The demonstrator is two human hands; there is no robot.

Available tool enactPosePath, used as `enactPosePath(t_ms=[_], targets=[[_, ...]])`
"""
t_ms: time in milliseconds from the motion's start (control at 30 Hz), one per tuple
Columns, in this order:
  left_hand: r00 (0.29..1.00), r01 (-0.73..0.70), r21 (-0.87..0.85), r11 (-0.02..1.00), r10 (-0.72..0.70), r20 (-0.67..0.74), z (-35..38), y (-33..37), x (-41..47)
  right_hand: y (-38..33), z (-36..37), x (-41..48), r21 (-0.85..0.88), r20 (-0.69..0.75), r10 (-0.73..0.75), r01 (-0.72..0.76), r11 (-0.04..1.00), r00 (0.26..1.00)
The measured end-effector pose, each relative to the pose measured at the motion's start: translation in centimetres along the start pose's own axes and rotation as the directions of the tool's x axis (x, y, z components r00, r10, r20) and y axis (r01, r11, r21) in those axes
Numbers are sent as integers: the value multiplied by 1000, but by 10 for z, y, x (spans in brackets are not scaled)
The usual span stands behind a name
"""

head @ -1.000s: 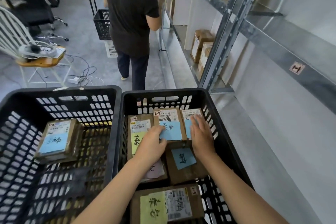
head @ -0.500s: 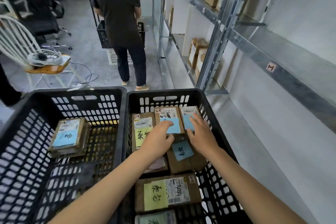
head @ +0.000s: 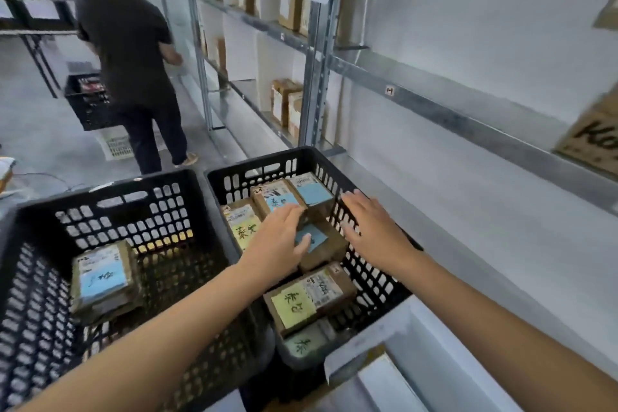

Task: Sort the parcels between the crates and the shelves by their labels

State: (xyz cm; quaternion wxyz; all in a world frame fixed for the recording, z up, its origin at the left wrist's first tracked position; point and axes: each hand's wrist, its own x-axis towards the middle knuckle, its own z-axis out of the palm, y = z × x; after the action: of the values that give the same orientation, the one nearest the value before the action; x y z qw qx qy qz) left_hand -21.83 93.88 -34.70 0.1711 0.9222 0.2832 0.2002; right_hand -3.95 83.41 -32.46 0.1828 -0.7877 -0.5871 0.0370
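Both grips are released right now. My left grip [head: 277,244] lies flat with straight fingers on the parcels in the right crate [head: 257,162], at about 12 o'clock from me. Its thumb sits on the blue parcel [head: 322,244]. My right grip [head: 371,224] is spread out over that crate's 3 o'clock wall, and I can't tell if it's actually touching.

The parcels are small taped cardboard boxes. My guess is they're light and stiff, maybe a bit slick where the tape is. They're packed tight, so I'd work my fingers down two opposite sides of the blue parcel and lift it straight up. I wouldn't pull on the sticky notes, they look like they'd peel right off.

The left crate [head: 100,192] at 10 o'clock has a lone parcel [head: 103,278] with a blue note.

Hard to see:
- My left grip covers whatever is under the palm.
- The printed labels are too small to read.
- The shelf tag [head: 389,90] at 2 o'clock is tiny.
- The green parcel [head: 301,343] at the crate's 6 o'clock end is half buried.
- The carton [head: 595,137] at 3 o'clock is cut off by the frame edge.
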Motion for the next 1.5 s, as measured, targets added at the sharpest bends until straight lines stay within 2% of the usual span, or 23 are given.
enactPosePath(t_ms=[100,200,400,733,900,1067,1267,1400,1500], targets=[[995,-100,9,995,100,7,-2,21,-14,-7,-24,-39,-41,-34,70,-72,997,997],[981,-191,-7,982,190,-45,-8,50,-24,-8,-46,-79,-57,-130,99,-108,993,987],[931,-357,-24,934,354,-83,-9,133,-29,4,-93,-148,-90,-217,231,-255,963,949],[777,-628,-145,765,626,-62,17,321,-50,56,-181,-315,-132,-404,445,-532,836,799],[691,-714,-229,662,718,-81,37,422,-90,73,-225,-413,-115,-425,510,-603,789,748],[612,-771,-294,564,784,-101,44,510,-121,85,-273,-499,-54,-517,575,-695,717,634],[510,-814,-363,453,857,-74,47,608,-151,94,-322,-594,-89,-651,542,-763,640,531],[487,-819,-395,416,868,-97,53,668,-178,104,-347,-655,-89,-705,545,-819,567,454],[498,-830,-365,421,855,-146,58,706,-187,114,-362,-696,-52,-736,539,-829,557,409]])
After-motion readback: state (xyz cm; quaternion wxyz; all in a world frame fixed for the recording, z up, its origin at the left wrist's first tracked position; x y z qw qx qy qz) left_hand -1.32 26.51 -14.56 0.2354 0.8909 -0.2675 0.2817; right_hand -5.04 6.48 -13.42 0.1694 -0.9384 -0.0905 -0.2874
